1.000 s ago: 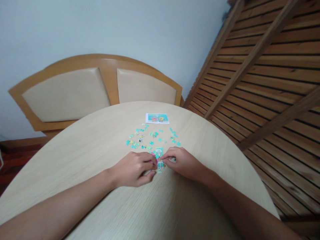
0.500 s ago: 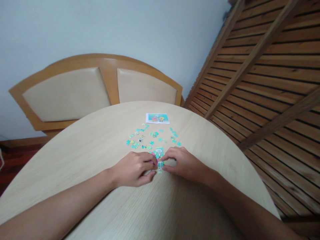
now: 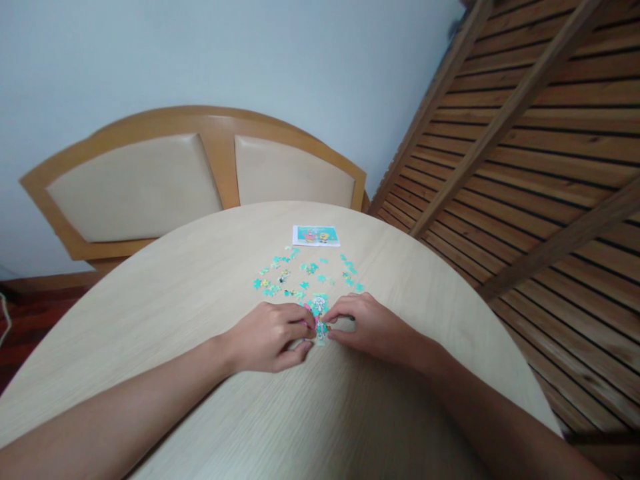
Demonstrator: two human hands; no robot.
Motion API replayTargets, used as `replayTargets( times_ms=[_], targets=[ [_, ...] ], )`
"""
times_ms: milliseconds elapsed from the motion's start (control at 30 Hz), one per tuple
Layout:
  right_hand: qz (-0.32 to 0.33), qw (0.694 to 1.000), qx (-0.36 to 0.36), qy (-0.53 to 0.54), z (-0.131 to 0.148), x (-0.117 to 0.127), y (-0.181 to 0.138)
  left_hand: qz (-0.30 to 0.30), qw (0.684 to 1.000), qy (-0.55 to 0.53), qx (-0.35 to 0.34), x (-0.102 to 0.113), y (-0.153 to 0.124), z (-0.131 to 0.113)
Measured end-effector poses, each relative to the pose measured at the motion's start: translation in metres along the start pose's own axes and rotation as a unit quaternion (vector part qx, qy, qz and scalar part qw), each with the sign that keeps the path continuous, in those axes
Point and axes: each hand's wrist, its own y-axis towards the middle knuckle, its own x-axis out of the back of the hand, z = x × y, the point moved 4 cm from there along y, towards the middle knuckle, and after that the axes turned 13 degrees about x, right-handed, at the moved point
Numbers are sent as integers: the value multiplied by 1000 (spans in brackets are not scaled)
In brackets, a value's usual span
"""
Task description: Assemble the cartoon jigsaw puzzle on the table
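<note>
A partly joined jigsaw puzzle (image 3: 320, 307) lies flat on the table, showing a pale cartoon figure on teal with some pink at its left. My left hand (image 3: 273, 335) curls its fingers over the puzzle's left edge and covers part of it. From the other side, my right hand (image 3: 367, 325) bends its fingertips and thumb against the right edge. Both hands grip the joined pieces between them. Just beyond, loose jigsaw pieces (image 3: 310, 269) are scattered, mostly teal with bits of yellow. Whether a single piece sits under the fingers is hidden.
The round wooden table (image 3: 200, 267) fills the foreground. Past the pieces lies a picture card (image 3: 316, 236) with pink and yellow cartoon figures. A padded chair back or headboard (image 3: 135, 183) stands against the wall, and a slatted wooden panel (image 3: 525, 147) leans at the right.
Both hands stay at the puzzle's edges with almost no movement. The view has shifted very slightly; the loose pieces and card lie as before.
</note>
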Motion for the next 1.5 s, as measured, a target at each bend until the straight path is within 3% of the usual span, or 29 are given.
replayTargets(
  times_ms=[267, 1167, 1267, 1500],
  targets=[
    [5, 1000, -8, -27, -1, 1, 0, -3, 1000, 0, 3, -1, -2, 1],
    [-8, 1000, 19, 24, -4, 0, 0, -1, 1000, -2, 2, 0, -1, 0],
    [-19, 1000, -12, 12, -8, 11, -1, 0, 1000, 5, 5, -1, -2, 1],
    [-63, 979, -158, -109, -43, 50, -21, -7, 1000, 11, -7, -1, -1, 0]
  ],
)
